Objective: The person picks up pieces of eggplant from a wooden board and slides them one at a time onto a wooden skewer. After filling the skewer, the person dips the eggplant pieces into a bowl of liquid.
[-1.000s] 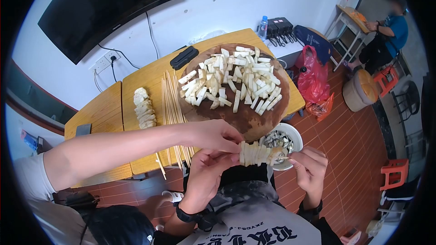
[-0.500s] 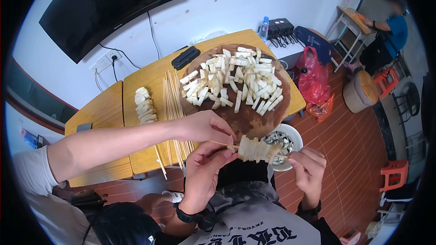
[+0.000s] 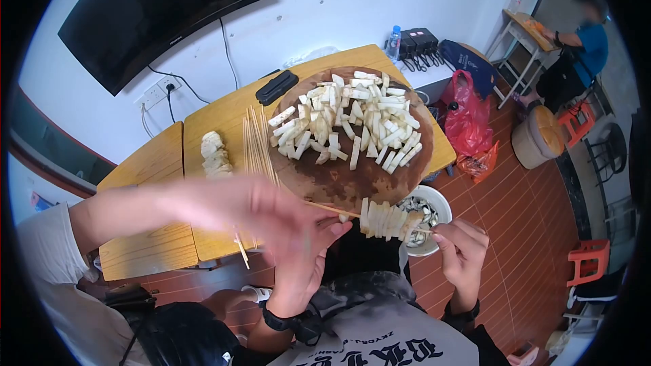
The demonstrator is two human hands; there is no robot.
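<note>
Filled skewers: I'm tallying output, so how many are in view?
2. One filled skewer is pinched by the right hand above the white bowl; the other skewer lies on the table, left of the bare sticks. A blurred arm may hide more.

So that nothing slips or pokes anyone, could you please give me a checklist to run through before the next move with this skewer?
1. The skewer pinched at its end by the right hand: ok.
2. Grip of the left hand: cannot tell; a co-worker's blurred hand covers it.
3. That hand clear of the skewer: not ok.
4. The slices packed together on the skewer: ok.
5. More cut pieces on the board: ok.
6. Supply of spare sticks on the table: ok.
</note>
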